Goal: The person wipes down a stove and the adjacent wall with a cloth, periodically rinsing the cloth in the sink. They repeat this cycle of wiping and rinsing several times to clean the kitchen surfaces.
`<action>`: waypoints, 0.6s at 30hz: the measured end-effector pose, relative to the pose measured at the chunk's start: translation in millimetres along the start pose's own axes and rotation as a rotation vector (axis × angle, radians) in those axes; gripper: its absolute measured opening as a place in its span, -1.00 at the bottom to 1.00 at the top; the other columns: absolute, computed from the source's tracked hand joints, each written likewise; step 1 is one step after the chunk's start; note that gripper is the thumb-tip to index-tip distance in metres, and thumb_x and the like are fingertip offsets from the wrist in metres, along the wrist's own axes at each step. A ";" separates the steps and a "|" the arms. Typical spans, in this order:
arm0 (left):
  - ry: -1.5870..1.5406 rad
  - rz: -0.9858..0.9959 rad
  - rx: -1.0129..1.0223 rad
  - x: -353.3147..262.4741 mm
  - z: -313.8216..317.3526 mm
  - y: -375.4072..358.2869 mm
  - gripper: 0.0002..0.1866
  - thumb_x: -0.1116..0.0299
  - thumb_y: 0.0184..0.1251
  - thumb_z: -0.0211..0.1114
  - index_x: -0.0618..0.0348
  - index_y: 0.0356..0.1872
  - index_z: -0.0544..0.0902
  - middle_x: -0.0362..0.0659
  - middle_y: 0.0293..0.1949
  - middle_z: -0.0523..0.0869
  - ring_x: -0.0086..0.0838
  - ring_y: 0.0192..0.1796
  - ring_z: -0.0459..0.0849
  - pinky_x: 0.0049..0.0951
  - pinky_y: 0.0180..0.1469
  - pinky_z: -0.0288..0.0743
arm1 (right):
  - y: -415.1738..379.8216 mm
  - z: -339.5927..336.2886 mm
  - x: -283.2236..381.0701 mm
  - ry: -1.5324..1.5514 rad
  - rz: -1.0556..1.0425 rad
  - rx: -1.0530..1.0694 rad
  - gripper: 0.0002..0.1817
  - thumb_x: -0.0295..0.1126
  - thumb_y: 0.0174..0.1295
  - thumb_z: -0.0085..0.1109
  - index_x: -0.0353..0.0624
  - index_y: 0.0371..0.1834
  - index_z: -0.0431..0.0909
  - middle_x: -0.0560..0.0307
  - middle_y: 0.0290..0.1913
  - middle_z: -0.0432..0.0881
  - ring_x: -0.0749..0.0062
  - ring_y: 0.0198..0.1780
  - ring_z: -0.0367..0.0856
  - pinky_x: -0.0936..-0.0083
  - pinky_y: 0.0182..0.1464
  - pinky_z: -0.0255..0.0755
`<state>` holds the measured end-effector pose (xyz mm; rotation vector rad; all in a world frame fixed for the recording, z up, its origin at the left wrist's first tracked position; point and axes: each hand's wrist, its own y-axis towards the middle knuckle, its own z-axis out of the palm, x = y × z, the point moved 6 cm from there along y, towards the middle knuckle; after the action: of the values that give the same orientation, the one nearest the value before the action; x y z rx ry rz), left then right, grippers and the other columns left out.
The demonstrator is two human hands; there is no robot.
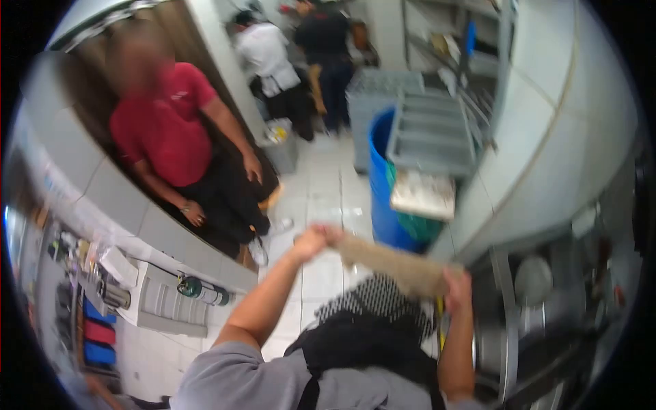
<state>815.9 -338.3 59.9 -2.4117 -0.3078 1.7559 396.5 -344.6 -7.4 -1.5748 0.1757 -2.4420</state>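
A beige-brown cloth [389, 263] is stretched between my two hands in front of my body, slanting down to the right. My left hand [320, 238] is closed around its left end, with the arm reaching far forward. At the other end, my right hand [458, 288] grips the cloth with its fingers wrapped over the edge. Motion blurs the fingers a little. Below the cloth lies a black-and-white patterned fabric [383, 297] at my apron [362, 342].
A person in a red shirt [181, 130] stands in the doorway at left. Two people work at the back. A blue barrel [380, 198], with a grey crate [434, 130] above it, stands ahead at right. Metal shelving [502, 301] runs along the right. A green cylinder [203, 291] is at left.
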 end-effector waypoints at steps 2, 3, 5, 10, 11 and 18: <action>-0.009 0.125 -0.021 -47.8 -11.7 0.5 -0.71 0.19 0.38 0.35 0.24 -0.14 0.75 -0.21 -0.21 0.78 -0.55 -0.20 0.66 -0.43 -0.04 0.53 | 17.1 11.9 37.9 -0.086 -0.079 0.003 -0.75 -0.44 0.31 0.23 -0.27 0.02 0.64 0.11 -0.03 0.71 0.39 -0.01 0.66 0.40 0.12 0.51; 0.016 0.064 -0.127 -66.2 -17.4 -0.8 -0.75 0.25 0.40 0.33 0.25 -0.17 0.74 -0.20 -0.21 0.78 -0.57 -0.23 0.66 -0.48 -0.08 0.52 | 21.0 20.5 59.7 -0.094 -0.119 -0.029 -0.76 -0.43 0.32 0.24 -0.28 0.00 0.65 0.14 -0.05 0.72 0.44 -0.04 0.66 0.45 0.07 0.51; -0.241 0.316 -0.133 -112.2 -6.1 -9.2 -0.81 0.38 0.46 0.26 0.31 -0.13 0.72 -0.20 -0.21 0.78 -0.60 -0.21 0.68 -0.52 -0.04 0.53 | 39.7 25.1 83.6 -0.132 -0.188 0.068 -0.76 -0.43 0.31 0.27 -0.29 0.00 0.63 0.17 -0.06 0.72 0.52 -0.06 0.63 0.54 0.03 0.47; -0.336 0.288 -0.357 -105.5 -22.1 -32.1 -0.86 0.57 0.36 0.22 0.26 -0.13 0.69 -0.25 -0.22 0.76 -0.61 -0.15 0.67 -0.56 0.01 0.50 | 60.2 54.5 107.2 -0.215 -0.252 0.239 -0.67 -0.47 0.29 0.27 -0.31 0.10 0.56 0.14 0.00 0.70 0.49 0.01 0.61 0.49 0.13 0.44; -0.348 0.249 -0.398 -93.1 -23.8 -40.6 -0.85 0.61 0.29 0.22 0.25 -0.19 0.70 -0.24 -0.26 0.76 -0.60 -0.19 0.67 -0.54 -0.01 0.51 | 64.0 56.8 102.4 -0.203 -0.223 0.273 -0.66 -0.48 0.29 0.26 -0.31 0.11 0.56 0.14 0.01 0.70 0.49 0.02 0.61 0.48 0.14 0.44; -0.399 -0.157 -0.798 54.4 59.7 -161.1 -0.90 0.45 0.31 0.30 0.25 -0.23 0.65 -0.16 -0.28 0.70 -0.44 -0.14 0.64 -0.40 0.01 0.49 | 86.3 49.3 3.5 -0.277 0.127 0.615 -0.70 -0.54 0.20 0.24 -0.29 0.02 0.63 0.17 -0.05 0.71 0.49 -0.01 0.61 0.48 0.11 0.46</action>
<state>762.3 -169.0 29.0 -2.3107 -1.4409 2.3341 450.9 -427.7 -3.1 -1.5183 -0.4630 -1.8901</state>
